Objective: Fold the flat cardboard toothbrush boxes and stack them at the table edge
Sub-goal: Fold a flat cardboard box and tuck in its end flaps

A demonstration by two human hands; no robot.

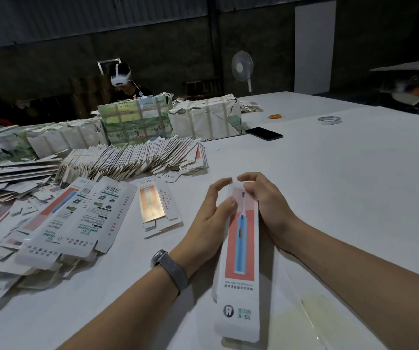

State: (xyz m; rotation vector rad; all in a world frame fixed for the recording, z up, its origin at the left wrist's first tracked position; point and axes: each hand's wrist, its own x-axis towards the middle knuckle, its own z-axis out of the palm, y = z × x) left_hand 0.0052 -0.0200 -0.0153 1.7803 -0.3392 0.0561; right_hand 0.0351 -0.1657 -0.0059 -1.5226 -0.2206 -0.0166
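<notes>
While both hands work at its far end, the toothbrush box (240, 251) lies on the white table (342, 173) directly before the person, its long axis running from the near edge away toward the far side, leaning slightly right at the top. Its printed face is up, logo end nearest the person, brush-head end farthest.

The left hand (211, 215) flanks the box on its left side, thumb resting on the left edge, fingers curved over toward the top flap. The right hand (261, 198) flanks the right side, thumb and forefinger pinching the top end flap. Both hands sit at the far end, about equally near; the near end is unheld and overhangs what looks like another box beneath it.

Judgement: the step in hand is closing the far-end flap, and the next move calls for a fold across the short axis, toward the person.

Loose flat boxes (82, 215) lie to the left, well apart from the hands, with a fanned row of blanks (132, 157) and wrapped bundles (205, 120) beyond. A phone (264, 133) and tape roll (329, 120) lie farther off.
</notes>
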